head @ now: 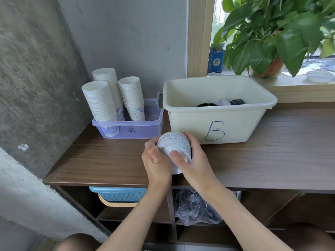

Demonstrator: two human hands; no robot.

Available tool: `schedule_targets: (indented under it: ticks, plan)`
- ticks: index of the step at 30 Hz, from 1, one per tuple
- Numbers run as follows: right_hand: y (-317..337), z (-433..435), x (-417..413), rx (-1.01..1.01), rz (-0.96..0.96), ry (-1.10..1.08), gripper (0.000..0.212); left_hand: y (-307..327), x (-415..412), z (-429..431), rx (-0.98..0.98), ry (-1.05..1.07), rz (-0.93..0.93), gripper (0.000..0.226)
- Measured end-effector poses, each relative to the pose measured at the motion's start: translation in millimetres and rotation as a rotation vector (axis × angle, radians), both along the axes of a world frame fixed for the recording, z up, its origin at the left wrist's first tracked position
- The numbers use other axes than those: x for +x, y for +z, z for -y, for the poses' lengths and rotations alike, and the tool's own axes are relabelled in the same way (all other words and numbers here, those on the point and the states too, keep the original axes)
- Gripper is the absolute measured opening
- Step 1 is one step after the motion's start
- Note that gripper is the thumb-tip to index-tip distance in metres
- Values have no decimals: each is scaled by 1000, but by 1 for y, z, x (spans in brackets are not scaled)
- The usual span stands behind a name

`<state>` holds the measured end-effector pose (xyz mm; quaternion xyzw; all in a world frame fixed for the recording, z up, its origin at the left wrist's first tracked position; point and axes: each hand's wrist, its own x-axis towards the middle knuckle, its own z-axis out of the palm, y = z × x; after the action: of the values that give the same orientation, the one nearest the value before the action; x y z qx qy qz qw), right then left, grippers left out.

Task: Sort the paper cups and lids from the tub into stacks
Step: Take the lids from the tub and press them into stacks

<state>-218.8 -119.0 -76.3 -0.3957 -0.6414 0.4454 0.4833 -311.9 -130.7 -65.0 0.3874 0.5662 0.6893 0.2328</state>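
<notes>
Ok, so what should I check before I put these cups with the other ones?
1. Grip: left hand and right hand both hold the stack of white cups. Ok.
2. Room in the purple bin: its right end looks free. Ok.
3. The three cup stacks in it lean, so whether they are steady: cannot tell.
4. Way across the wooden counter to the bin: nothing lies in between. Ok.
5. Tub marked B emptied: not ok. Black lids and a clear lid lie inside.
</notes>
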Motion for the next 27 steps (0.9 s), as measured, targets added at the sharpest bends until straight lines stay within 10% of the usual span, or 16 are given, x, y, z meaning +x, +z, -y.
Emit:
schedule_targets:
  ticks: [5, 10, 27]
  plan:
    - [-3, -5, 7, 34, 28, -87, 51, -2, -12, -2, -26, -189, -35, 45]
    - [-10, -10, 9, 121, 259, -91, 54, -4, -14, -9, -82, -162, -26, 46]
    - [-3, -3, -12, 36, 81, -200, 88, -1, -9, -20, -150, -89, 358, 55]
